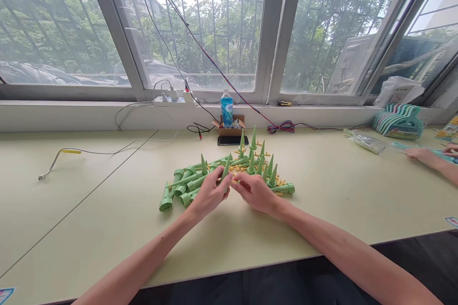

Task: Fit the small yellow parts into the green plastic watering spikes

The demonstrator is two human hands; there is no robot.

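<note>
My left hand is closed around a green plastic spike, whose pointed tip sticks up past the fingers. Close beside it, my right hand pinches a small yellow plastic piece against the spike's side; the fingers partly hide where the two meet. Left of my hands lies a heap of green spikes with ribbed, hollow caps. Behind and to the right, several green cones stand upright among a scatter of small yellow pieces.
At the back stand a blue bottle, a small cardboard box and a black phone. A white cable runs across the left. At right are a plastic bag, stacked teal items and another person's hand.
</note>
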